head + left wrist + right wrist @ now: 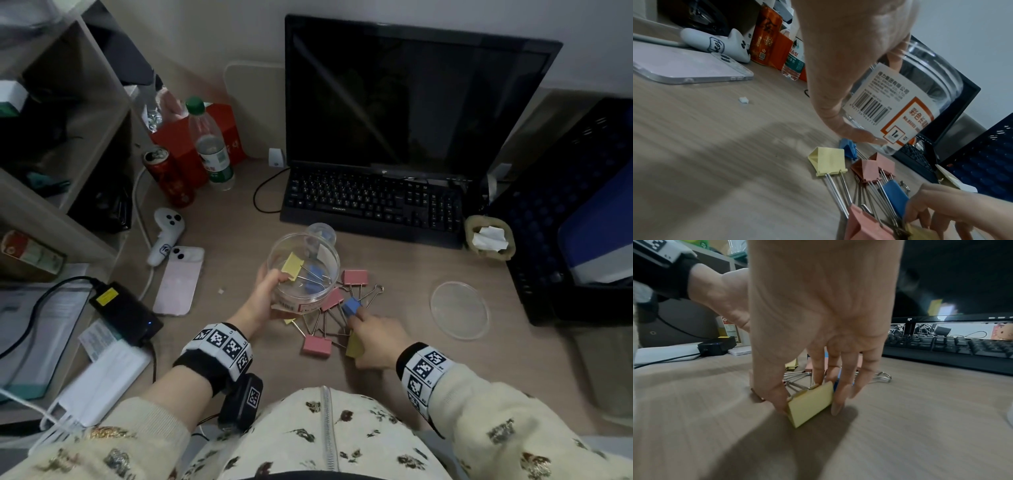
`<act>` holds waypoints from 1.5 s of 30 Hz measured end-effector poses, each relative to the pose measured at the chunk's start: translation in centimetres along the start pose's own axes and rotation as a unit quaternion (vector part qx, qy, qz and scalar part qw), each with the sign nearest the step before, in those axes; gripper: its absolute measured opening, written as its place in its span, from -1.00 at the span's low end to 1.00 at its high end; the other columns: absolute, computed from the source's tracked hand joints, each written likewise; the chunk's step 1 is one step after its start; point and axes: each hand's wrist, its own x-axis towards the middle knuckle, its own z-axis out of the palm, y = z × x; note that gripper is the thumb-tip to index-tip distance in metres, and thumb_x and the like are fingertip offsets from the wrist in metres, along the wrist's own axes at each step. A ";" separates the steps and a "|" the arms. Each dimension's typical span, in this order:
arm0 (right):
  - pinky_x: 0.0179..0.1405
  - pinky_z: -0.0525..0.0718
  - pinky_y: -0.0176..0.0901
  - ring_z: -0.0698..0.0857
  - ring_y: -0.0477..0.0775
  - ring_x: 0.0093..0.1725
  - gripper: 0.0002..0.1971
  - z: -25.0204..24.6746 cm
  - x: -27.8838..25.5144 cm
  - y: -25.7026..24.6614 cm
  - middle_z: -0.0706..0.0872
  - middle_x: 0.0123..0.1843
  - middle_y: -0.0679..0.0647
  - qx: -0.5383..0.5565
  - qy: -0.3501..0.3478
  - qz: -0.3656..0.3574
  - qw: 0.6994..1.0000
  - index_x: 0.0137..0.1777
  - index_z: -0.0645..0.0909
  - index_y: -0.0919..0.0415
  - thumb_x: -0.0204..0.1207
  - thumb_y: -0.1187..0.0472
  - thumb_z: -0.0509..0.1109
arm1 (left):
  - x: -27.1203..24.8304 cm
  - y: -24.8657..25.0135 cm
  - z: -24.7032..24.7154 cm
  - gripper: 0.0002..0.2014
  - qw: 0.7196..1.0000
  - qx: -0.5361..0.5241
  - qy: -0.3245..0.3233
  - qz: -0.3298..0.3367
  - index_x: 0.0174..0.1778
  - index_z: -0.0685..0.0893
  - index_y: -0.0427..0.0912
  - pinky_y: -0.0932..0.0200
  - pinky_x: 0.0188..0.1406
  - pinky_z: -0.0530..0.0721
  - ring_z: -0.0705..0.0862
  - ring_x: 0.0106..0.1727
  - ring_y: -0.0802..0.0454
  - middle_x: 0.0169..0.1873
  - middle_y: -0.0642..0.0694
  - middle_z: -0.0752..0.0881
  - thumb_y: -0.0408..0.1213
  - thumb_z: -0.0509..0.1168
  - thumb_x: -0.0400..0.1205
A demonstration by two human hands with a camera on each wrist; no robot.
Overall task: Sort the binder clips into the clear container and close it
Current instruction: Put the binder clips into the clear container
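Clear plastic, the container (303, 270) is gripped by the left hand (262, 301) and held tilted above the bench (394, 342) — a yellow clip and a blue clip lie inside. Right hand (818, 331) pinches a yellow binder clip (810, 403) on the bench, beside pink clips (317, 344); the lid (459, 310) lies well apart.

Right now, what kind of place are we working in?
Most likely a home or office computer desk: a wood-grain desk with a black monitor and keyboard, drinks and a phone at the left, shelving beside it.
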 end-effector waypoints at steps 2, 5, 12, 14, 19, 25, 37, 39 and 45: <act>0.01 0.63 0.00 0.69 0.26 0.16 -0.37 0.0 -0.2 0.0 0.46 0.40 0.16 -0.011 0.002 0.012 1.000 0.43 0.39 0.19 0.37 0.08 0.46 | -0.2 -0.1 -0.1 -0.15 1.000 -0.002 -0.002 0.003 0.59 0.25 -0.18 -0.10 -0.30 0.78 0.79 -0.14 -0.25 0.26 -0.32 0.64 -0.05 0.29 0.34; -0.03 0.65 0.03 0.68 0.26 0.16 -0.36 0.0 -0.5 0.2 0.47 0.37 0.16 -0.004 -0.001 0.026 1.000 0.44 0.36 0.23 0.36 0.12 0.46 | -0.4 0.0 -0.1 -0.19 1.000 0.007 -0.010 0.005 0.58 0.27 -0.10 -0.12 -0.26 0.79 0.78 -0.05 -0.29 0.34 -0.35 0.62 -0.05 0.28 0.35; 0.00 0.65 0.03 0.67 0.27 0.15 -0.43 -1.9 -1.3 2.2 0.47 0.31 0.17 0.032 -0.009 0.077 0.996 0.42 0.41 0.22 0.42 0.15 0.44 | -0.8 0.3 0.0 -0.18 0.999 0.015 -0.026 0.013 0.61 0.26 0.06 -0.08 -0.29 0.80 0.78 -0.02 -0.29 0.31 -0.26 0.62 -0.07 0.28 0.35; -0.08 0.63 -0.01 0.67 0.26 0.13 -0.46 -2.8 -1.5 2.7 0.43 0.33 0.14 0.043 0.001 0.094 0.995 0.39 0.42 0.23 0.42 0.18 0.46 | -0.9 0.3 0.0 -0.18 0.999 0.017 -0.031 0.014 0.60 0.26 0.04 -0.06 -0.32 0.79 0.77 -0.01 -0.29 0.34 -0.31 0.61 -0.07 0.28 0.34; -0.01 0.70 0.03 0.66 0.21 0.10 -0.45 -5.4 -2.4 3.8 0.45 0.29 0.12 0.082 0.037 0.139 0.986 0.34 0.47 0.20 0.36 0.15 0.52 | -0.8 0.5 0.0 -0.17 0.999 0.012 -0.042 0.018 0.60 0.27 0.04 -0.09 -0.31 0.80 0.77 -0.03 -0.28 0.33 -0.31 0.63 -0.08 0.29 0.33; 0.09 0.64 -0.05 0.58 0.06 0.12 -0.33 -9.7 -4.1 4.1 0.47 0.24 0.05 0.232 0.216 0.139 0.938 0.41 0.47 0.19 0.30 0.11 0.59 | -1.1 0.7 0.3 -0.20 0.998 0.023 -0.049 0.025 0.57 0.31 0.07 -0.10 -0.17 0.80 0.72 0.15 -0.31 0.28 -0.14 0.60 -0.04 0.33 0.34; -0.02 0.64 -0.01 0.43 0.06 0.19 -0.52 -12.6 -3.8 -0.9 0.45 0.23 0.02 0.039 0.177 -0.060 0.982 0.37 0.47 0.15 0.45 0.18 0.42 | -1.5 1.1 0.5 0.03 0.970 0.113 -0.215 -0.008 0.60 0.20 0.33 -0.18 0.07 0.80 0.70 0.32 -0.20 0.49 -0.11 0.50 -0.13 0.59 0.25; -0.15 0.56 -0.07 0.42 0.06 0.15 -0.55 -12.6 -3.7 -1.6 0.44 0.21 0.03 0.002 0.175 -0.070 0.982 0.36 0.46 0.17 0.45 0.28 0.38 | -1.6 1.1 0.6 0.02 0.967 0.101 -0.233 -0.016 0.59 0.21 0.36 -0.27 0.16 0.76 0.68 0.36 -0.22 0.49 -0.11 0.50 -0.25 0.57 0.27; -0.22 0.51 -0.11 0.48 0.09 0.11 -0.54 -13.6 -3.6 -3.0 0.45 0.20 0.03 -0.036 0.194 -0.078 0.977 0.37 0.45 0.17 0.47 0.22 0.41 | -2.0 1.2 0.8 -0.29 0.974 -0.024 -0.220 -0.055 0.25 0.66 -0.01 -0.20 0.10 0.70 0.73 0.05 -0.13 0.08 -0.20 0.73 -0.31 0.46 0.09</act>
